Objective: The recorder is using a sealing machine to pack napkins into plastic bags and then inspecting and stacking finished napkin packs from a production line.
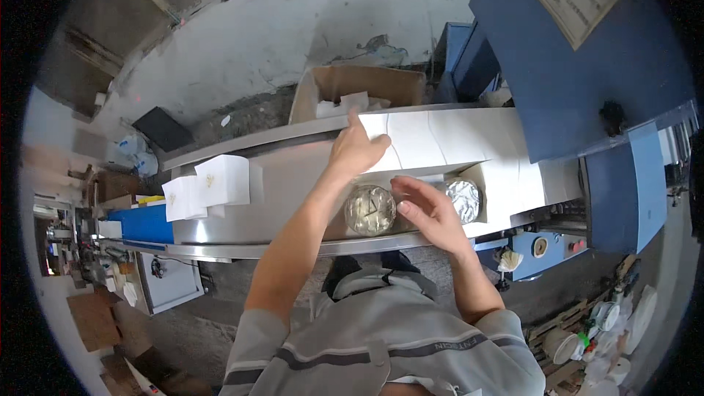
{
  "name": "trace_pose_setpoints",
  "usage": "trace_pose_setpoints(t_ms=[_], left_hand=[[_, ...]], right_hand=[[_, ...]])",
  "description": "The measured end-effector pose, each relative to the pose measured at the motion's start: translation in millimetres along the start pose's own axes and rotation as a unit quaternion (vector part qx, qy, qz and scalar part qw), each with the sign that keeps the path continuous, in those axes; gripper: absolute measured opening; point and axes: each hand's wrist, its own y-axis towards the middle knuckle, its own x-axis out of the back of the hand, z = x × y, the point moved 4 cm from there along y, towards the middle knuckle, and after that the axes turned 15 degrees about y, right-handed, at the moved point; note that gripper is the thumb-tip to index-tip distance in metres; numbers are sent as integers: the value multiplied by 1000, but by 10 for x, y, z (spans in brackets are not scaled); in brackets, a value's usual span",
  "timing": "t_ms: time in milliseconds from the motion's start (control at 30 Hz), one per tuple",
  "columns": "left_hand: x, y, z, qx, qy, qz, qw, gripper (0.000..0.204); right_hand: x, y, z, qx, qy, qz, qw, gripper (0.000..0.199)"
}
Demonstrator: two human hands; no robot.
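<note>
Person standing at a grey conveyor [293,198], both hands working on a flat white carton [447,139] lying on it. Left hand [356,148] is pressing down on the carton's near-left edge, fingers extended and flat, holding nothing; this looks like pinning the flap open. Right hand [427,209], just nearer the person than that carton, is resting loosely curled against a clear-wrapped round item [370,210], steadying it at the carton mouth. A second foil-like round item [463,199] is sitting inside the carton's open end. Farther left of the carton, closed white boxes [209,185] are riding the belt. Beyond the carton, an open brown cardboard box [359,92] is waiting.
</note>
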Motion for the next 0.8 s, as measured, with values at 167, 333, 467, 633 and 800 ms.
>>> trace_pose_setpoints(t_ms=[167,333,467,633,800], left_hand=[[35,-24,-24,22,-6,-24,999,92],[0,203,894,-26,-171,-46,984,85],[81,-5,1850,51,-422,20,905,79],[106,-228,2906,87,-550,-41,829,71],[571,-556,2510,102,-19,-318,942,58]], right_hand=[[8,114,36,29,7,-11,999,47],[-175,405,-63,46,11,-30,998,48],[-191,471,-96,44,-52,-56,996,49],[-239,529,-129,37,-92,-75,992,46],[-280,543,-183,44,-123,-77,988,41]])
